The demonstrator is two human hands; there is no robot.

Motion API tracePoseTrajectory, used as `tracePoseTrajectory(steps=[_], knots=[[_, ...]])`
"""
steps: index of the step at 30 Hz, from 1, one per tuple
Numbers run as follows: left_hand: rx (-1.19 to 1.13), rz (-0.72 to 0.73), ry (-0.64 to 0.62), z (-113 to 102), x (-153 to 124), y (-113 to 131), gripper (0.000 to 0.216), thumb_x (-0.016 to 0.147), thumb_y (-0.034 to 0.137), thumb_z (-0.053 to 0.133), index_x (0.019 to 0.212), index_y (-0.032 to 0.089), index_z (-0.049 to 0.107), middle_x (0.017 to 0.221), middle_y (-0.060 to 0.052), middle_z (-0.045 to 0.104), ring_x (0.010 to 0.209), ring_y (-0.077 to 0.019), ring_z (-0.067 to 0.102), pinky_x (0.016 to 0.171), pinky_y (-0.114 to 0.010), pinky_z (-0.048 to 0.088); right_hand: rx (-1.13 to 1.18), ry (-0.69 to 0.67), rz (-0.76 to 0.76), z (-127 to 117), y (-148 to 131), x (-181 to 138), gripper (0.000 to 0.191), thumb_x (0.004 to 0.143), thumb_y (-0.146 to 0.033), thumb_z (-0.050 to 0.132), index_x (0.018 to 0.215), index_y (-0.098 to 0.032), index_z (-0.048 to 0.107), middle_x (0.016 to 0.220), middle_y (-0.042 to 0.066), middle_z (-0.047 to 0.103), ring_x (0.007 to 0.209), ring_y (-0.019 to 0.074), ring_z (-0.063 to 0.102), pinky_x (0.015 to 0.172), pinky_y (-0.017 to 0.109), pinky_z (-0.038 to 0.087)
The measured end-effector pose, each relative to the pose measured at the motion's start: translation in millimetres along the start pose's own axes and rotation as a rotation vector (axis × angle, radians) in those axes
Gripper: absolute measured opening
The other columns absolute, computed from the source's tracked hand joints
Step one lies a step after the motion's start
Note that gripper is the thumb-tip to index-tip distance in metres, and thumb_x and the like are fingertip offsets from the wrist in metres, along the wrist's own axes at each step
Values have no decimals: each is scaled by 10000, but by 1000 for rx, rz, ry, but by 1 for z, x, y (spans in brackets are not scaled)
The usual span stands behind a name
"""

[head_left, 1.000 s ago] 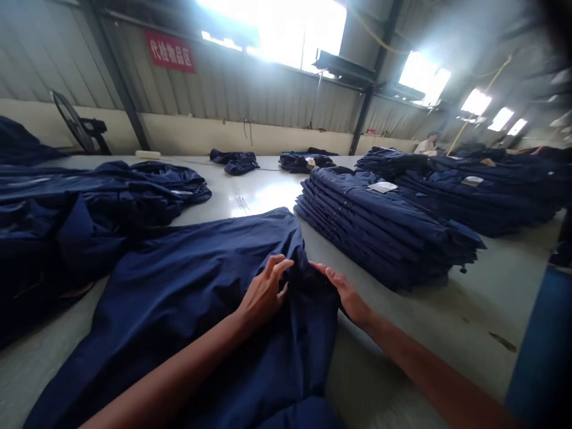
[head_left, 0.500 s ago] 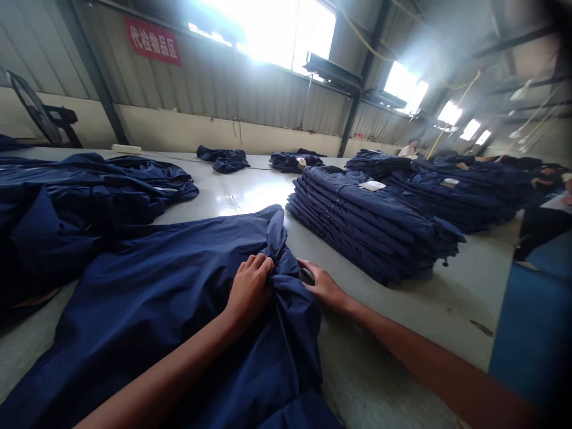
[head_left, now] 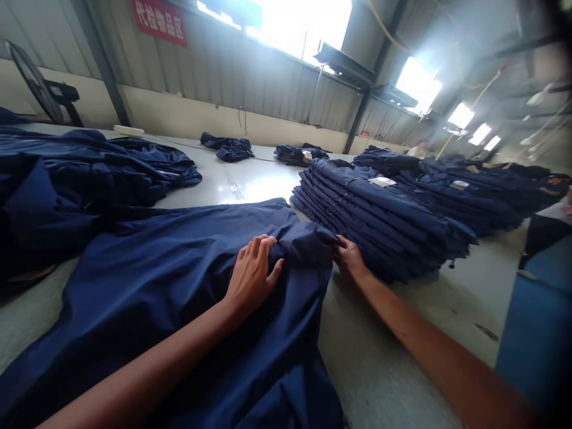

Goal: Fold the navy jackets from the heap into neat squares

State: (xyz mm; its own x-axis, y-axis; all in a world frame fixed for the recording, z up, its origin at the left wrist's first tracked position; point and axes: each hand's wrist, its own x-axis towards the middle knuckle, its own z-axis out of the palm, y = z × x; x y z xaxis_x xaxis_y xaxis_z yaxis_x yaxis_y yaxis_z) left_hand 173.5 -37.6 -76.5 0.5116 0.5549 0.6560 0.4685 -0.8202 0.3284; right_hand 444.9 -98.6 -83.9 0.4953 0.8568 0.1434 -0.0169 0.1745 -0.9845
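Note:
A navy blue garment point(head_left: 170, 286) lies spread across the pale table point(head_left: 402, 345) in front of me. My left hand point(head_left: 252, 275) rests on its upper right part, fingers curled over a raised fold and gripping it. My right hand point(head_left: 348, 257) pinches the same garment at its right edge, its fingertips hidden in the cloth. A neat stack of folded navy garments point(head_left: 379, 217) stands just right of my right hand, with a white tag on top.
A loose heap of navy garments point(head_left: 75, 179) fills the left. More folded stacks point(head_left: 469, 190) lie at the right and two small bundles point(head_left: 227, 147) at the back. A fan point(head_left: 36, 83) stands at the far left. A person stands at the right edge point(head_left: 549, 220).
Both hands have moved apart and away from me, spreading the bunched cloth; my right hand now holds the garment's right edge next to the folded stack. The camera has tilted slightly.

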Motion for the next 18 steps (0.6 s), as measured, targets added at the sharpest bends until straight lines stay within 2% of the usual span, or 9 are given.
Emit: tracePoseTrajectory(steps=[4, 9, 11, 14, 16, 17, 18], knots=[[-5, -15, 6, 0, 1, -2, 321, 1033, 324, 531, 1326, 229, 441, 1333, -122, 577, 1295, -317, 571, 1070, -483, 465, 18, 119, -109, -17, -12, 4, 286, 695, -405, 804, 876, -241, 655, 819, -8, 701, 815, 210, 688, 853, 417, 593], [10, 17, 54, -2, 1, 1, 390, 1005, 308, 577, 1364, 218, 452, 1347, -137, 575, 1303, -318, 563, 1114, -495, 442, -128, 92, -198, -10, -18, -11, 264, 823, -421, 700, 1037, -266, 688, 1068, 30, 734, 1064, 257, 683, 994, 460, 569], [22, 42, 86, -3, 0, 2, 418, 1014, 278, 551, 1417, 224, 454, 1402, -144, 558, 1329, -315, 547, 1132, -500, 429, -279, -40, -301, -2, -26, -22, 290, 862, -413, 673, 1106, -265, 722, 1177, 46, 731, 1172, 275, 654, 1070, 468, 521], [35, 83, 60, -4, -1, 2, 559, 974, 190, 546, 1515, 288, 449, 1579, -132, 439, 1412, -327, 484, 1163, -524, 410, -486, -436, -439, 10, -45, -43, 337, 941, -434, 645, 1205, -255, 753, 1310, 72, 708, 1281, 292, 613, 1149, 466, 445], [34, 120, 4, -5, -1, 1, 625, 881, 101, 572, 1464, 322, 539, 1639, -101, 378, 1455, -342, 439, 1186, -545, 393, -506, -646, -445, 18, -55, -55, 371, 1007, -466, 577, 1255, -254, 754, 1339, 78, 706, 1299, 288, 614, 1158, 462, 433], [31, 136, -19, -5, -2, 0, 619, 829, 62, 576, 1392, 318, 605, 1631, -91, 391, 1460, -345, 433, 1194, -552, 387, -466, -667, -422, 21, -57, -59, 389, 1034, -481, 532, 1265, -258, 751, 1307, 78, 723, 1271, 280, 637, 1138, 459, 453], [28, 145, -36, -5, -2, -1, 587, 789, 35, 575, 1304, 305, 659, 1600, -88, 427, 1450, -344, 443, 1195, -555, 389, -408, -628, -391, 23, -56, -60, 405, 1054, -492, 491, 1268, -262, 747, 1254, 76, 745, 1211, 268, 672, 1103, 456, 486]])
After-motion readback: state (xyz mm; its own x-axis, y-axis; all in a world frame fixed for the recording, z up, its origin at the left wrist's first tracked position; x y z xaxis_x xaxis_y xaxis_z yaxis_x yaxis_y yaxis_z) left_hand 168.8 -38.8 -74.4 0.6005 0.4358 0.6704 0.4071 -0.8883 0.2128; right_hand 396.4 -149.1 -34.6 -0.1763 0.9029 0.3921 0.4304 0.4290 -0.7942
